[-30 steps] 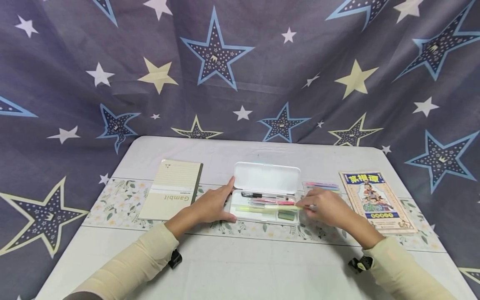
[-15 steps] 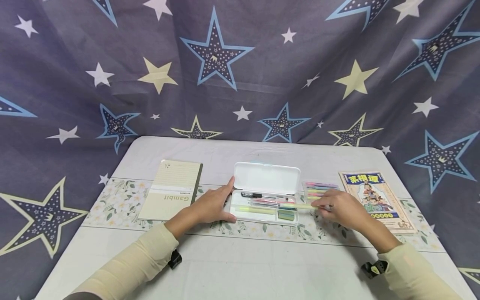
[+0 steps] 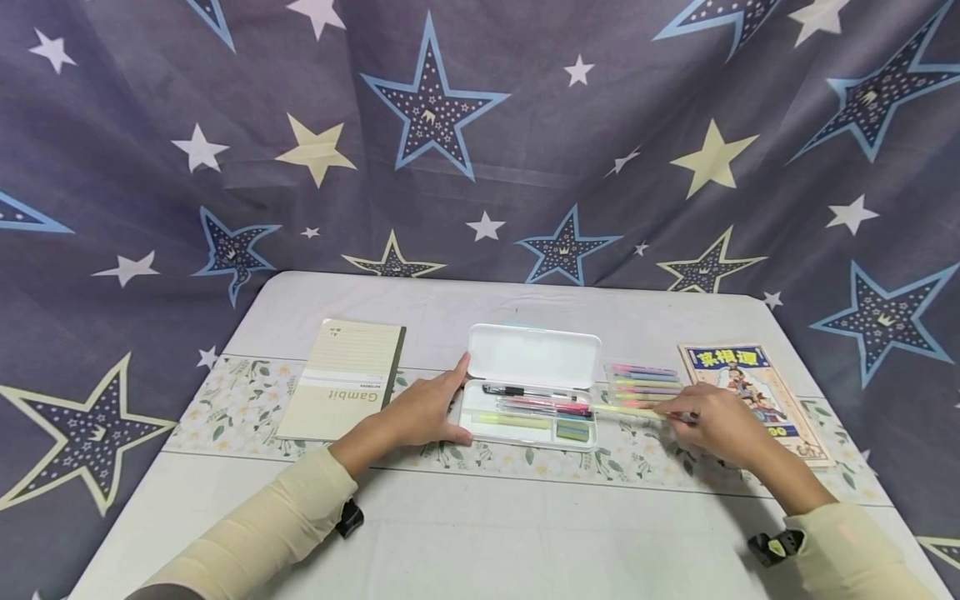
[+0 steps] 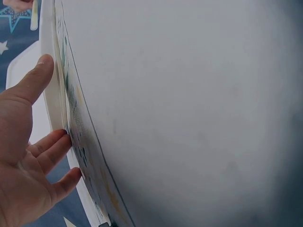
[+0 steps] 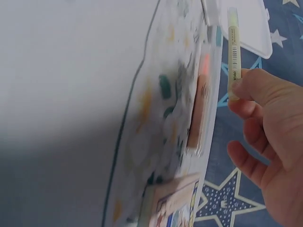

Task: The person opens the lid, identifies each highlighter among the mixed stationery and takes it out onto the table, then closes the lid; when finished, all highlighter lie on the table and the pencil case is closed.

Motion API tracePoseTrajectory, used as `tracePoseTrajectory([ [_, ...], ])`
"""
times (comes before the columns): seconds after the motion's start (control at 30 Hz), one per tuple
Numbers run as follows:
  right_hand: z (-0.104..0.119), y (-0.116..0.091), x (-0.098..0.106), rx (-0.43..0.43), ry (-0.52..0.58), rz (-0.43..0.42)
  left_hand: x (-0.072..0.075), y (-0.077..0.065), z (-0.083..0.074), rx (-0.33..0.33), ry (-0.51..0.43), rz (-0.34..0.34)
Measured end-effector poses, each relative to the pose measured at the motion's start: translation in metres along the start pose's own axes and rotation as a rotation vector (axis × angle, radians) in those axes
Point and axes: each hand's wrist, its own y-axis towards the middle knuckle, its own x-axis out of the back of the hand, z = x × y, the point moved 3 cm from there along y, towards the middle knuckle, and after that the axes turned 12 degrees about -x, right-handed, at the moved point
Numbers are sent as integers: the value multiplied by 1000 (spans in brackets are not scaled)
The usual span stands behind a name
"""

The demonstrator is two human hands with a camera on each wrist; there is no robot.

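Observation:
My right hand (image 3: 712, 421) pinches a pale yellow highlighter (image 5: 234, 56) by one end between thumb and fingers. The highlighter points left, over the cloth between the pencil case and the book. At the left end of the open white pencil case (image 3: 534, 357), my left hand (image 3: 423, 410) rests with spread fingers along its side. Inside the case lie a black pen (image 3: 517, 390), red pens (image 3: 543, 405), another yellow highlighter (image 3: 513, 420) and a small green striped block (image 3: 573, 430). Just beyond the held highlighter is a clear tray of several coloured highlighters (image 3: 643, 377).
A beige notebook (image 3: 341, 379) lies left of the case, near my left forearm. An illustrated book (image 3: 731, 358) lies on the right, partly covered by my right hand. A floral strip (image 3: 517, 467) crosses the white table. A star-patterned curtain (image 3: 480, 167) hangs behind it.
My right hand has moved right with the yellow highlighter, from over the pencil case to past its right end. The highlighter tray has come into fuller view. My left hand stays in place.

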Motion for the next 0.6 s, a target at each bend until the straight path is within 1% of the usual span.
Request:
tracePoseTrajectory([
  [0.13,-7,-5,2,-13,-9,9,0,0,0,3,2,1],
  [0.37,-19,-13,2,-72,-27,58,0,-1,0,5,-8,7],
  [0.6,-30,-18,0,-117,-55,78,0,0,0,13,-4,11],
])
